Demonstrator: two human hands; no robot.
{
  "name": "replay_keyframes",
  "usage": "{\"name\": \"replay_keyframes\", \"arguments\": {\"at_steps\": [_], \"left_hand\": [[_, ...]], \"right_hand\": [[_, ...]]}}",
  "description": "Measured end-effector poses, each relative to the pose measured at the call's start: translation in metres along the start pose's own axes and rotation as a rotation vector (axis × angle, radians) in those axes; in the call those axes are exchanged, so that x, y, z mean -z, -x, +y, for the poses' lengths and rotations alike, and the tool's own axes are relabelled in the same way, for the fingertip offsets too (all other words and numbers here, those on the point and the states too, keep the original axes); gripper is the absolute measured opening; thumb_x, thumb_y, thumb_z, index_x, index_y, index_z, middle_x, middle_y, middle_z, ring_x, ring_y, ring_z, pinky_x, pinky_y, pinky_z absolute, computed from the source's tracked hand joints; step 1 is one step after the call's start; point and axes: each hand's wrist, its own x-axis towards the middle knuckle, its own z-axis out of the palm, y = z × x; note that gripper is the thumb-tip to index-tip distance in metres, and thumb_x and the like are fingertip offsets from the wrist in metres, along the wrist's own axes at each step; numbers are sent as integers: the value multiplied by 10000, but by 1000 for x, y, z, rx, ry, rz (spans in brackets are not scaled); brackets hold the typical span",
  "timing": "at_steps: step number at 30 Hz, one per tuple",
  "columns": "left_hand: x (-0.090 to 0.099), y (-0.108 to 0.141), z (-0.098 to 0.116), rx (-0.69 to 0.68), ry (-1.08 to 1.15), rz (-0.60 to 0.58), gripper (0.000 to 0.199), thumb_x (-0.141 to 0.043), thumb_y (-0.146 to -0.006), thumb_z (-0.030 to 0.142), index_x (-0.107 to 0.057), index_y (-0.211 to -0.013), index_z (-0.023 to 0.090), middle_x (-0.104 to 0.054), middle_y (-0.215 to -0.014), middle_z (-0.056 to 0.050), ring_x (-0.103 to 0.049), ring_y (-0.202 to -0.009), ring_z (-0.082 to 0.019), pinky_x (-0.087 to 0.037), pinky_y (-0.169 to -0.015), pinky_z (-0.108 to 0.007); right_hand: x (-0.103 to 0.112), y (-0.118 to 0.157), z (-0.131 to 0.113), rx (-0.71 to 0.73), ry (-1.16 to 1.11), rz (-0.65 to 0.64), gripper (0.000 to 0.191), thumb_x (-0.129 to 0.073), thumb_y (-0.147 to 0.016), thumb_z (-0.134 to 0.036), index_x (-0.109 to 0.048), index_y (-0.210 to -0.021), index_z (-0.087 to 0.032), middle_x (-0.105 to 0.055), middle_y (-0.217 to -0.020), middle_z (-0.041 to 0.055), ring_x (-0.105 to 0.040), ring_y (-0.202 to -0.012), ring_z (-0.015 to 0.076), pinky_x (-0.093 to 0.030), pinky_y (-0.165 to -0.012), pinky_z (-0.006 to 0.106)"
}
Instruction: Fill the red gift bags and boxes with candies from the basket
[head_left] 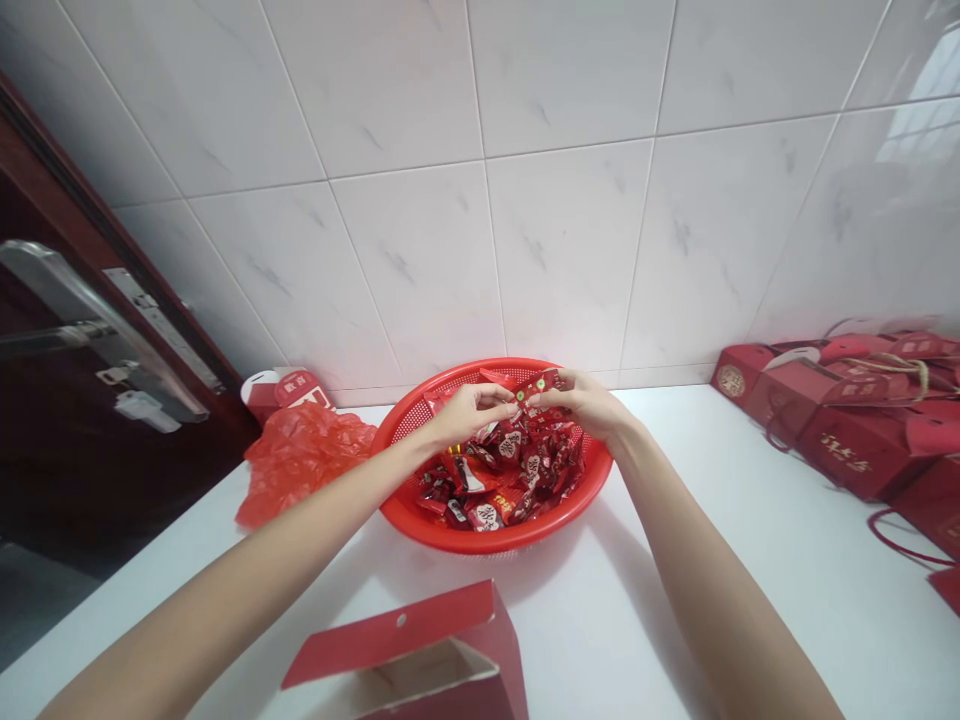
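A red plastic basket (491,540) holds many small wrapped candies (532,470) in dark red, bright red and white wrappers. Over its far right part, my right hand (589,402) is closed on a red candy packet (547,385) with a green spot. My left hand (469,413) is above the basket's middle, thumb and fingers pinched together close to the packet's left edge. Whatever lies between those left fingertips is too small to make out. In front of the basket, nearest to me, stands an open red cardboard box (420,650) with its flap raised.
A crumpled red plastic bag (300,465) lies left of the basket, with a small red box (281,392) behind it. Several red gift boxes with cord handles (840,430) crowd the right side. Behind the white table (652,620) is a tiled wall; a dark door (90,400) stands left.
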Motion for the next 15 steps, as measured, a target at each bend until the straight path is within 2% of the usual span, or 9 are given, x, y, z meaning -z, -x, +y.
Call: {"name": "replay_keyframes", "arguments": {"at_steps": [4,7,12,15], "left_hand": [[0,-1,0,-15,-62,-14,388,-675,-769,523,-696,-816,139,-690,-802,-34,-596,-775,-170,-467,-747,-302],[1,-1,1,-27,-45,-3,377,-654,-780,513,-692,-811,139,-673,-784,-25,-580,-759,-164,-456,-734,-294],[1,1,4,-30,-8,-26,382,-620,-804,511,-627,-687,148,-606,-690,1,-527,-677,-136,-431,-658,-266],[-1,2,5,-26,-39,-27,366,-648,-783,502,-652,-743,138,-598,-698,2,-508,-649,-124,-416,-613,-248]], "right_hand": [[1,-2,1,-15,-57,16,219,-795,-570,-184,-701,-767,-163,-724,-751,34,-653,-654,151,-510,-580,240],[3,-4,3,-34,-69,42,197,-784,-600,-201,-693,-771,-164,-721,-750,40,-659,-651,157,-524,-563,247],[3,-5,3,-20,-70,41,214,-786,-589,-195,-687,-773,-152,-720,-753,47,-671,-661,166,-544,-594,264],[2,-3,2,-23,-56,15,237,-800,-579,-190,-691,-787,-153,-722,-749,39,-666,-651,155,-523,-576,243]]}}
